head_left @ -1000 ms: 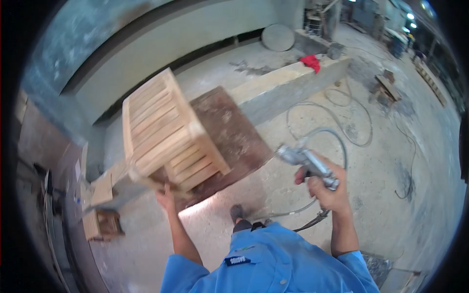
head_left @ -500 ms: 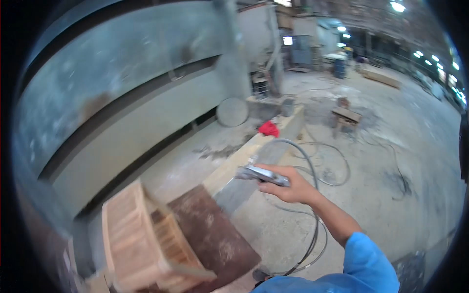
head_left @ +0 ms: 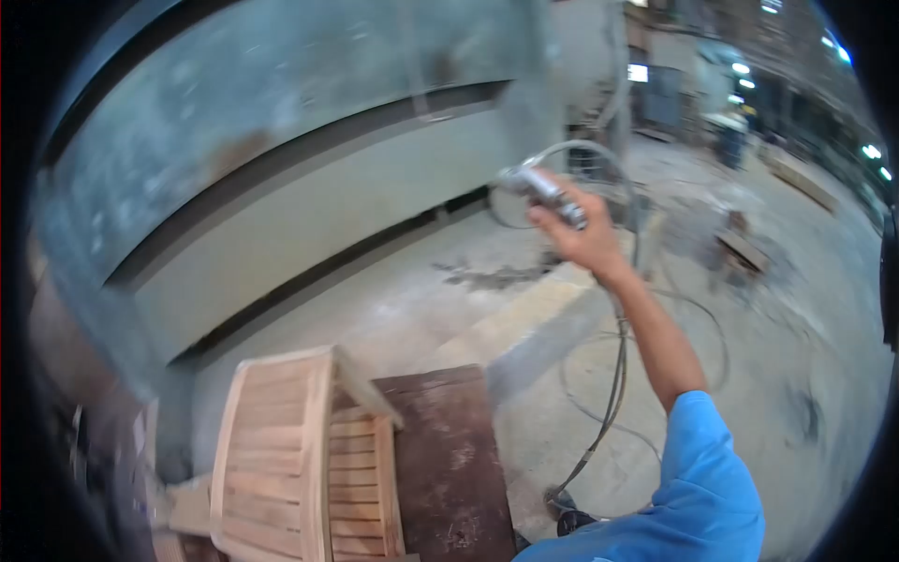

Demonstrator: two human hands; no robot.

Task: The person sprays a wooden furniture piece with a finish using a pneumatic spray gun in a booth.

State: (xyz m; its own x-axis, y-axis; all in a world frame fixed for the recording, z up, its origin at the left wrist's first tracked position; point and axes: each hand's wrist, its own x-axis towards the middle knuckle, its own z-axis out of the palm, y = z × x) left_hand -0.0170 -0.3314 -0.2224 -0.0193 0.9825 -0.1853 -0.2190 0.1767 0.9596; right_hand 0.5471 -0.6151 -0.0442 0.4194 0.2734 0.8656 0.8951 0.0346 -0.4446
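My right hand (head_left: 588, 232) is wrapped round a metal spray gun (head_left: 551, 199), raised in front of me with the arm stretched out. A grey hose (head_left: 613, 164) arches from the gun and hangs down beside my forearm to the floor. Below and to the left stands a slatted wooden chair (head_left: 272, 440) of bare, light wood, apart from the gun. Under and beside it is a dark brown board (head_left: 449, 459). My left hand does not show in this view.
A long metal panel wall with a ledge (head_left: 328, 187) runs along the left. A low block or beam (head_left: 538, 323) lies on the floor ahead. Loose hose loops (head_left: 721, 342) spread over the concrete to the right. A small wooden stool (head_left: 742, 251) stands farther off.
My right hand has lifted the spray gun higher and farther forward, with the hose following. The camera view has turned left, and the chair appears from a different angle.
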